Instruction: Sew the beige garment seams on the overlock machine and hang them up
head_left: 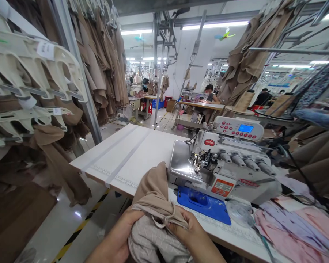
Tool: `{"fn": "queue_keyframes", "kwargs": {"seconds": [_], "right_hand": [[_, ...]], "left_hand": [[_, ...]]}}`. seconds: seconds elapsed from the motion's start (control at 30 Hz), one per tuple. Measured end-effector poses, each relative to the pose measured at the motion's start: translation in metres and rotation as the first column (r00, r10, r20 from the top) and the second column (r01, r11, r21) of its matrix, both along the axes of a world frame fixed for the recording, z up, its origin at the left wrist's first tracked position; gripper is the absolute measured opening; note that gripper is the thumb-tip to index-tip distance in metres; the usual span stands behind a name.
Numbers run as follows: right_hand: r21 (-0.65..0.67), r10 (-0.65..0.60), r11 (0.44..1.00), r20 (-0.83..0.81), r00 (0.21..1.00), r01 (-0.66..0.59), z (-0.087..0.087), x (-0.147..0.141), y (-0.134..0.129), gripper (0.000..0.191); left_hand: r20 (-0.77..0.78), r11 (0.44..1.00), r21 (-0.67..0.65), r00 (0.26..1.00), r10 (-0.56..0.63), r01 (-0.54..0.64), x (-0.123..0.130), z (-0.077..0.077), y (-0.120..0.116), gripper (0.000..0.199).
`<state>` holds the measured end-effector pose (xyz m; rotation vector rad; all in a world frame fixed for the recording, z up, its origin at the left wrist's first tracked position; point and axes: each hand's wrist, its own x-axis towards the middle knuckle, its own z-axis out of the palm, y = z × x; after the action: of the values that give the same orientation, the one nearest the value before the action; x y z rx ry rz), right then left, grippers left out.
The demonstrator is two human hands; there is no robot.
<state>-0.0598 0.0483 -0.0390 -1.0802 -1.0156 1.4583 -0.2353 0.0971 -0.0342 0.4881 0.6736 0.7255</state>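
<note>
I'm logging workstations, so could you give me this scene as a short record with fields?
left hand: gripping tan cloth
right hand: gripping the same bundle, opposite side
bundle: tan cloth with paler patterned cloth below
machine: sewing machine, display lit blue
work surface: white tabletop, two grey stripes
beside machine: pink cloth
hanging at left: brown garment pieces

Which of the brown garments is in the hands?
The brown garment with grey patterned fabric, held by left hand and right hand near the sewing machine; the hanging garments at left and upper right are untouched.
</note>
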Motion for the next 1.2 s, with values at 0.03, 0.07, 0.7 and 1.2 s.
{"fn": "queue_keyframes", "kwargs": {"seconds": [0.03, 0.07, 0.7, 1.2], "right_hand": [[0.008, -0.003, 1.0, -0.006, 1.0, 0.003, 0.002, 0.0, -0.001, 0.045], [0.018, 0.011, 1.0, -0.022, 1.0, -0.011, 0.003, -0.001, -0.001, 0.047], [-0.259, -0.46, 0.882, -0.299, 0.836, 0.393, 0.017, -0.018, 0.001, 0.04], [-0.203, -0.384, 0.919, -0.259, 0.886, 0.339, 0.018, -0.016, 0.005, 0.032]], "left_hand": [[-0.006, 0.998, 0.055, 0.999, 0.031, -0.031, -0.001, 0.0, -0.001, 0.041], [-0.013, 0.995, 0.092, 0.999, 0.049, -0.048, -0.002, 0.0, -0.002, 0.044], [-0.101, 1.0, 0.002, 0.995, -0.024, 0.024, 0.007, -0.024, -0.006, 0.05], [0.246, 0.94, -0.307, 0.967, -0.074, 0.15, 0.012, -0.006, -0.005, 0.026]]}}
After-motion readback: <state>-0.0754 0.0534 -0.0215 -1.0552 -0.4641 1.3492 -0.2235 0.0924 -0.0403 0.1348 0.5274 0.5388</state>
